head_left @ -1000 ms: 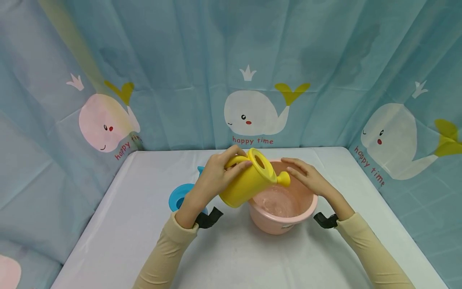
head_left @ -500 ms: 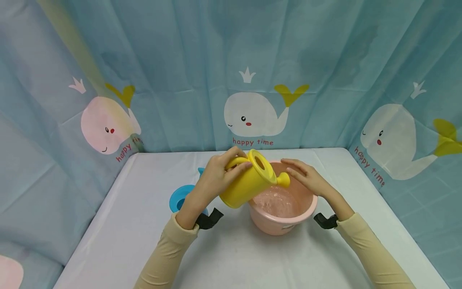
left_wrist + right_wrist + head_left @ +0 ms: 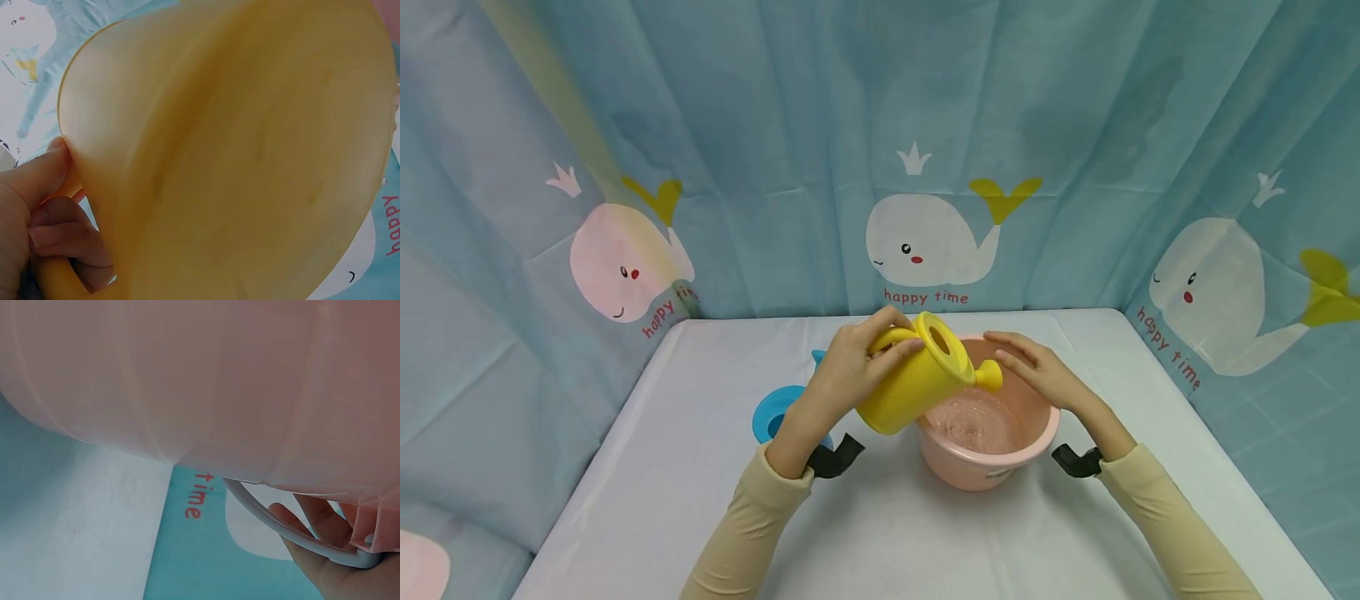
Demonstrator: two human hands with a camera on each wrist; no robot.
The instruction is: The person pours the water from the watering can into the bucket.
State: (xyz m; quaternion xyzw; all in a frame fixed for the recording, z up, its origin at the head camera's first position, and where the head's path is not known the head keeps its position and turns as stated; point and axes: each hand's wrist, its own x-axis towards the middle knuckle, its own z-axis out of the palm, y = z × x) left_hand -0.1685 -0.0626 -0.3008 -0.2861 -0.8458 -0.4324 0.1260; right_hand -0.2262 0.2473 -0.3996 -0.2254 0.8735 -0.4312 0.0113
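Note:
My left hand [image 3: 861,358] grips the handle of a yellow watering can [image 3: 901,390], fingers and thumb curled about it. The can is tilted right, its round spout [image 3: 989,375] over a pink bucket [image 3: 967,472]. Rippling water [image 3: 976,423] lies in the bucket. My right hand [image 3: 1043,372] holds the bucket's rim at the far right, with one digit inside. Part of that hand shows beside the grey bucket handle [image 3: 275,522] in the right wrist view. The can's base [image 3: 250,150] fills most of the left wrist view.
A blue plastic thing [image 3: 769,410] with a round opening stands left of the can, partly hidden by my left forearm. Everything rests on a white-covered table [image 3: 880,542]. A blue whale-print curtain [image 3: 760,167] encloses the back and sides.
The ripples in the bucket's water have changed shape. Both hands, the watering can and the bucket keep their places; the whole view has shifted slightly.

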